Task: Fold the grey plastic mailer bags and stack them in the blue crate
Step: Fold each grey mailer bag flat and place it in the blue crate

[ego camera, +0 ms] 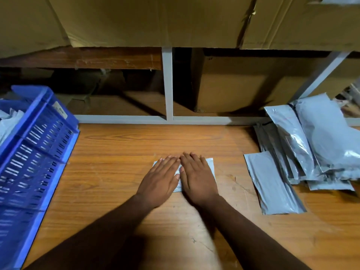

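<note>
A small folded grey plastic mailer bag [210,164] is pinned flat on the wood-grain tabletop [120,172] under both hands, set side by side with fingers straight and spread — the left hand [160,180] on its left half, the right hand [198,178] on its right half, neither curled round anything. Only the bag's corners and a strip between the palms are seen; its long axis appears to run left to right. The blue slatted plastic crate [37,145] stands well apart at the left edge of the table, with pale bags already inside, so the left hand is judged the nearer one for the transfer — a sideways carry leftward. The loose pile of unfolded grey mailer bags [303,149] lies to the right, nearer the right hand.
</note>
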